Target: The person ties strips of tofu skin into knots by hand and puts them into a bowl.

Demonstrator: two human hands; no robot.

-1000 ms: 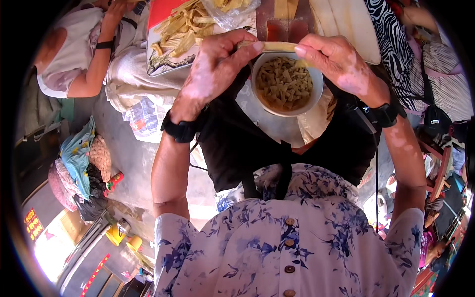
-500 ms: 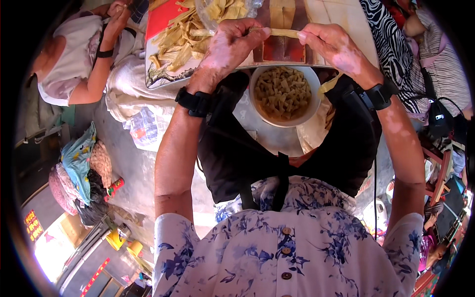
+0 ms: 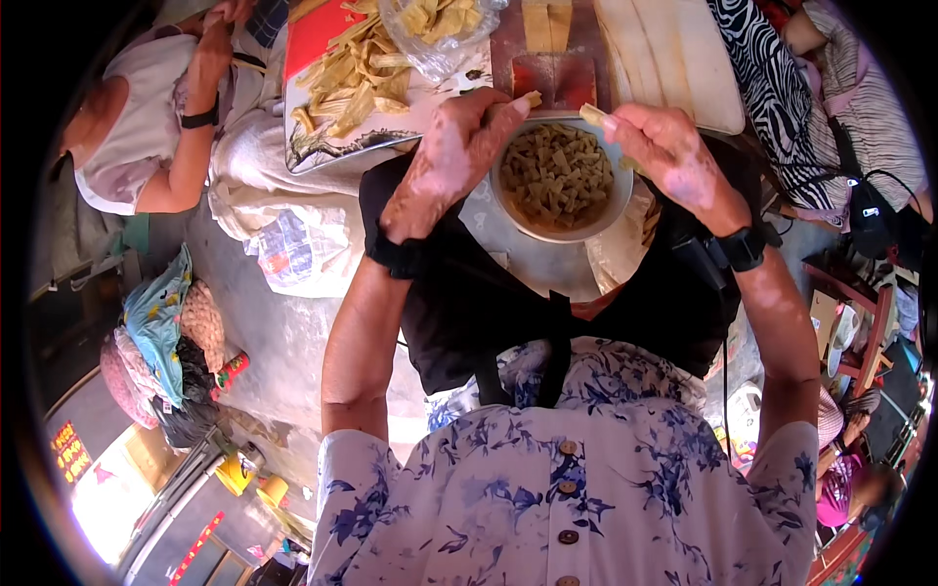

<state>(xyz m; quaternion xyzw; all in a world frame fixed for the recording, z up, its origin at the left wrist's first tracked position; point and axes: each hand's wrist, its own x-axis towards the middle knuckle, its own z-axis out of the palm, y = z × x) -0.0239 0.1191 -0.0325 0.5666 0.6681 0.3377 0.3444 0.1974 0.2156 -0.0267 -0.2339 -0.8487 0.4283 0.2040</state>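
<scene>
Over the near edge of the table both hands hang above a white bowl (image 3: 510,200) full of small, folded-looking tan pieces (image 3: 557,171). My left hand (image 3: 459,146) is closed, pinching a short end of a flat yellowish strip (image 3: 532,99) between thumb and fingertips. My right hand (image 3: 669,156) pinches another end of yellowish strip (image 3: 592,115), with a gap between the two ends. What material the strips are, I cannot tell. Past the hands, a reddish-brown board (image 3: 554,81) and a wooden block (image 3: 546,24) lie on the table.
A pile of yellowish strips (image 3: 357,73) and a clear plastic bag (image 3: 435,39) lie on the table's left side. A pale wooden board (image 3: 674,68) is on its right. Another person (image 3: 156,117) sits at the left; someone in striped clothes (image 3: 870,127) is at the right.
Both hands have come nearer to me, from over the table to above the bowl. The strip that stretched between them is now in two separate ends, one in each hand.
</scene>
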